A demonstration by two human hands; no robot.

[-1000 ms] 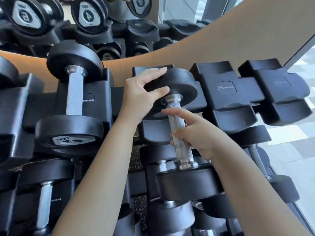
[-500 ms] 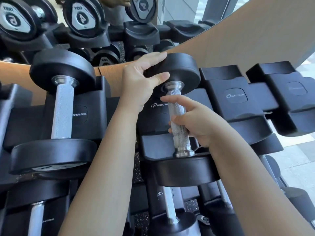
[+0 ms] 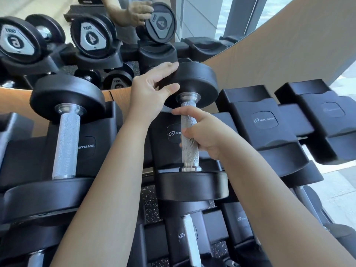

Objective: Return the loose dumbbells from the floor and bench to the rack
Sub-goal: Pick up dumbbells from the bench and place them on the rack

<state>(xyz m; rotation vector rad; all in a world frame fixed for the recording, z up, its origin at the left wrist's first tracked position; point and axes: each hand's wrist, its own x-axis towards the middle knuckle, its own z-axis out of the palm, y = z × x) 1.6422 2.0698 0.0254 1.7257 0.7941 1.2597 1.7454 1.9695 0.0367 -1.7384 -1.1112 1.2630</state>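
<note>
**Handling dead weight: rigid, end-heavy, no give**

Black round-headed dumbbell with knurled steel handle [image 3: 189, 141] hangs tilted over the 2nd cradle on the top tier of the black moulded rack [image 3: 265, 120]. Its near head [image 3: 192, 185] is low at the cradle's front lip. Its far head [image 3: 194, 79] is up by the tan wood panel [image 3: 269, 51]. Can't tell if either head bears on the rack yet.

Right hand [image 3: 210, 135] wraps the handle approx. mid-length, fingers curled round from behind, index laid looser across the upper end. Left hand [image 3: 152, 89] cups the far head: fingers spread over its rim, thumb pressed to the near face, so the head is pinched btw thumb & fingers.

My read on handling:
- Solid & stiff, nothing flexes. Mass sits at both ends, so it'll want to swing if held off-centre.
- Heads look like smooth matt rubber, so poor purchase; use them to steer only.
- Knurling is the real grip. Take it mid-handle w/ a full wrap.
- Not fragile. The risk is fingers caught btw head & cradle, esp. the left thumb.
- A matching black dumbbell [image 3: 66, 139] lies seated just beside on the left, so side room is tight.
- The mirror [image 3: 192, 20] shows a "4" on the far end cap, so prob. a lighter one; units unreadable.
</note>
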